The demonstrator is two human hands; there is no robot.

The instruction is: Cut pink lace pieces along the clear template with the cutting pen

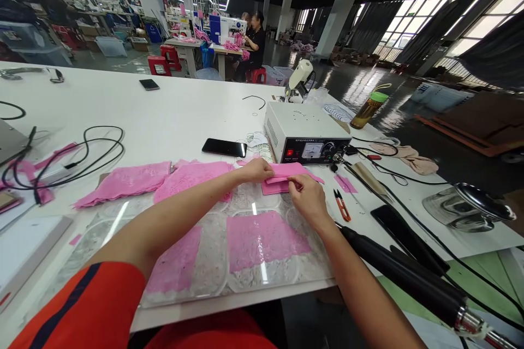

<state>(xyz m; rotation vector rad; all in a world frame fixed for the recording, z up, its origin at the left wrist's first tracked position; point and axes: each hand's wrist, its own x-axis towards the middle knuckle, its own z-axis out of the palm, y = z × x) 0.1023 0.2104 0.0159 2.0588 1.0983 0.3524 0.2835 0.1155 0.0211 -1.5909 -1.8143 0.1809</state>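
Note:
My left hand (pixel 257 170) and my right hand (pixel 308 199) both pinch a small stack of pink fabric pieces (pixel 286 172) lying just in front of a white control box (pixel 305 133). The left fingers press the stack's left edge. The right fingers grip its near edge. The stack rests at the far end of a clear plastic sheet (pixel 213 262) that covers more pink lace pieces (pixel 264 240). Two larger pink lace piles (pixel 131 181) lie to the left.
Small orange snips (pixel 340 204) lie right of my right hand. A black phone (pixel 224 147), black cables (pixel 82 155), a dark handheld tool (pixel 413 278), a metal iron rest (pixel 466 207) and a bottle (pixel 368 109) sit on the white table (pixel 172 103). People sew at far tables.

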